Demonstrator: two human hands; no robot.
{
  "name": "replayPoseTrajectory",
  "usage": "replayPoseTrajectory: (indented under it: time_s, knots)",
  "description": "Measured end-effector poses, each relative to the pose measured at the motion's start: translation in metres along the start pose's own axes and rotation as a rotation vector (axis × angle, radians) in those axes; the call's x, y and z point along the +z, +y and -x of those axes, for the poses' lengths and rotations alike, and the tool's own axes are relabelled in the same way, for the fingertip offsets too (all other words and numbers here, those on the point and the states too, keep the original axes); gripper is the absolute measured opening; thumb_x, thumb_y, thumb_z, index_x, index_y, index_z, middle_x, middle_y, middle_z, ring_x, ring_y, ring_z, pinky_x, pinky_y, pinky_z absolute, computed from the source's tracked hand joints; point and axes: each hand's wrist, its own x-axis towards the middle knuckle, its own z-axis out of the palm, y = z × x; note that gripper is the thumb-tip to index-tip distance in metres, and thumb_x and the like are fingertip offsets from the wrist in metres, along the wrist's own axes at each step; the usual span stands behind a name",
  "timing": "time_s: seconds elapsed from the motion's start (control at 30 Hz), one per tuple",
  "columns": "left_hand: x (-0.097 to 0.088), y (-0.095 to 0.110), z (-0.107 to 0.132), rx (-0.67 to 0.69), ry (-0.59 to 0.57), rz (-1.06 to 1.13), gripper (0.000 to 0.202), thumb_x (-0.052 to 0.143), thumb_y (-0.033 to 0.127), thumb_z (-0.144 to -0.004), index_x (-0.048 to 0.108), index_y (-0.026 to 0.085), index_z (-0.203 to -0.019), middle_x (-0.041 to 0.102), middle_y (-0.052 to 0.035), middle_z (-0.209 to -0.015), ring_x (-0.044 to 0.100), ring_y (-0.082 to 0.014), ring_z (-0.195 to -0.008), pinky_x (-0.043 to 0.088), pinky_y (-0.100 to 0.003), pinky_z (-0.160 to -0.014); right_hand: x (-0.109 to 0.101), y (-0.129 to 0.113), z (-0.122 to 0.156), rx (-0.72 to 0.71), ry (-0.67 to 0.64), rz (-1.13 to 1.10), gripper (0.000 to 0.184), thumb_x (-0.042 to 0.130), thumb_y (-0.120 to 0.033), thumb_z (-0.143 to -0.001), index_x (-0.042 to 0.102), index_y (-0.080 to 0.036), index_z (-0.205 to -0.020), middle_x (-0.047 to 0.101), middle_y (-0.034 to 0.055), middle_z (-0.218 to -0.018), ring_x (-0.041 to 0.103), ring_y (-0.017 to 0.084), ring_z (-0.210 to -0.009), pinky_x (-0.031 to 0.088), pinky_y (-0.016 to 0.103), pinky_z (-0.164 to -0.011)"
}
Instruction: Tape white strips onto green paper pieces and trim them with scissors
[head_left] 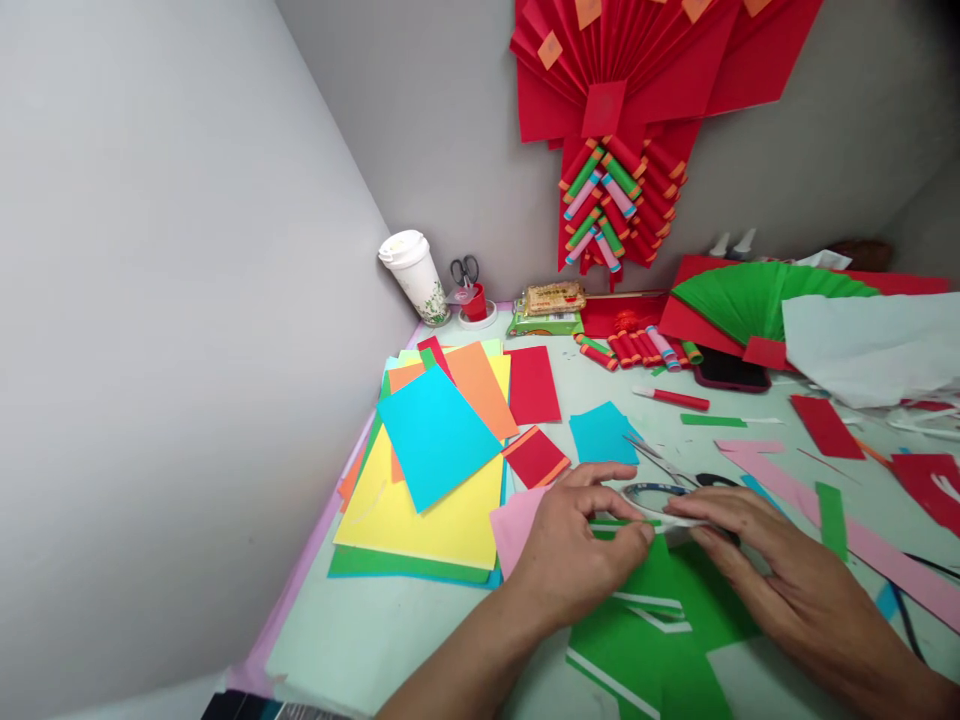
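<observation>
— Where do we stand with our hands?

— Our left hand (577, 550) and right hand (780, 570) are close together near the front edge of the desk (375, 630). Both pinch a thin white strip (675, 520), left fingertips (637, 535) at one end, right at the other. It looks like tape drawn from the small roll of tape (652, 492) just behind our fingers, though we cannot tell that for sure.

— And what lies under them?

— The green sheet (660, 640), which already carries a few white strips (645, 610) on its surface. So we judge some strips laid and this one not yet pressed down; how many are left, we cannot say.

— What of the rest?

— A pink sheet (514, 525) peeks out under our left wrist. The scissors (667, 465) lie just behind the roll. Toward the left edge sits the stack of coloured paper (427, 470), untouched, with red cards (534, 385) beside it. Far back, finished paper rolls (637, 348) lie in a row, near the green fan (757, 295), and a paper cup (414, 275) stands in the far left corner. A red fan decoration (622, 90) hangs on the wall.
</observation>
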Motion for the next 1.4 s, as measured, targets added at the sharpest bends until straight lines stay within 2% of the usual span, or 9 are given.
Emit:
replayPoseTrajectory:
  time_s: [0.2, 0.37, 0.5, 0.6, 0.7, 0.87, 1.07, 1.27, 1.4]
  knots:
    - [0.002, 0.002, 0.002, 0.043, -0.04, -0.019, 0.004, 0.071, 0.019, -0.075, 0.069, 0.019, -0.072, 0.062, -0.0089, -0.133, 0.064, -0.0248, -0.111, 0.049, -0.035, -0.088, 0.003, 0.005, -0.002, -0.045, 0.003, -0.035, 0.024, 0.054, -0.024, -0.096, 0.065, -0.031, -0.116, 0.07, 0.0034, -0.109, 0.066, 0.021, -0.106, 0.054, 0.035, -0.089]
    - [0.003, -0.001, -0.001, 0.014, -0.1, 0.12, 0.006, 0.068, 0.017, -0.076, 0.064, 0.017, -0.071, 0.073, -0.0131, -0.116, 0.066, -0.0253, -0.108, 0.046, -0.036, -0.095, 0.004, 0.005, -0.001, -0.094, -0.006, -0.031, 0.027, 0.052, -0.021, -0.097, 0.06, -0.033, -0.12, 0.07, 0.0017, -0.11, 0.065, 0.02, -0.108, 0.053, 0.033, -0.091]
    - [0.0, -0.006, -0.006, -0.116, -0.036, 0.294, 0.014, 0.071, 0.024, -0.075, 0.06, 0.017, -0.069, 0.075, -0.014, -0.109, 0.066, -0.0255, -0.098, 0.047, -0.034, -0.084, -0.007, 0.006, -0.003, -0.033, 0.03, 0.036, 0.026, 0.052, -0.031, -0.098, 0.059, -0.031, -0.122, 0.069, 0.0042, -0.116, 0.064, 0.024, -0.111, 0.052, 0.036, -0.091]
    - [-0.004, -0.012, -0.01, -0.163, 0.053, 0.458, 0.02, 0.075, 0.029, -0.073, 0.06, 0.017, -0.07, 0.074, -0.0112, -0.106, 0.065, -0.0217, -0.086, 0.046, -0.033, -0.077, -0.018, 0.019, -0.009, 0.09, 0.085, 0.165, 0.032, 0.051, -0.041, -0.097, 0.059, -0.025, -0.123, 0.069, 0.0095, -0.116, 0.067, 0.027, -0.099, 0.054, 0.039, -0.083]
    - [-0.006, -0.016, -0.012, -0.183, 0.097, 0.565, 0.023, 0.08, 0.03, -0.069, 0.061, 0.016, -0.072, 0.073, -0.007, -0.094, 0.062, -0.0171, -0.077, 0.045, -0.029, -0.073, -0.019, 0.041, -0.01, 0.102, 0.004, 0.308, 0.043, 0.051, -0.048, -0.093, 0.06, -0.018, -0.122, 0.071, 0.0121, -0.098, 0.068, 0.031, -0.09, 0.053, 0.043, -0.079]
    - [-0.006, -0.016, -0.012, -0.191, 0.104, 0.583, 0.024, 0.083, 0.028, -0.065, 0.064, 0.015, -0.07, 0.069, -0.002, -0.077, 0.056, -0.0117, -0.068, 0.039, -0.024, -0.064, -0.005, 0.062, 0.0, 0.075, -0.2, 0.409, 0.041, 0.048, -0.04, -0.093, 0.062, -0.017, -0.124, 0.07, 0.0147, -0.11, 0.067, 0.034, -0.1, 0.053, 0.046, -0.082]
    - [-0.004, -0.015, -0.013, -0.239, 0.068, 0.597, 0.03, 0.087, 0.035, -0.062, 0.067, 0.015, -0.069, 0.069, -0.0035, -0.076, 0.059, -0.0149, -0.072, 0.04, -0.026, -0.067, -0.002, 0.061, 0.006, 0.08, -0.172, 0.465, 0.042, 0.042, -0.035, -0.093, 0.061, -0.015, -0.125, 0.07, 0.0174, -0.111, 0.067, 0.036, -0.1, 0.052, 0.05, -0.085]
    - [-0.005, -0.015, -0.013, -0.224, 0.1, 0.602, 0.025, 0.086, 0.03, -0.063, 0.067, 0.015, -0.066, 0.072, -0.0057, -0.083, 0.06, -0.0158, -0.077, 0.042, -0.027, -0.074, -0.021, 0.047, -0.005, 0.346, -0.057, 0.353, 0.049, 0.046, -0.045, -0.086, 0.061, -0.021, -0.126, 0.07, 0.0168, -0.115, 0.071, 0.036, -0.087, 0.056, 0.048, -0.072]
    - [-0.008, -0.013, -0.013, -0.218, 0.134, 0.616, 0.022, 0.085, 0.029, -0.064, 0.067, 0.016, -0.067, 0.07, -0.0046, -0.081, 0.061, -0.0172, -0.077, 0.043, -0.028, -0.074, -0.035, 0.019, -0.015, 0.662, -0.014, -0.209, 0.06, 0.063, -0.059, -0.074, 0.06, -0.026, -0.124, 0.073, 0.0111, -0.105, 0.073, 0.031, -0.088, 0.06, 0.039, -0.073]
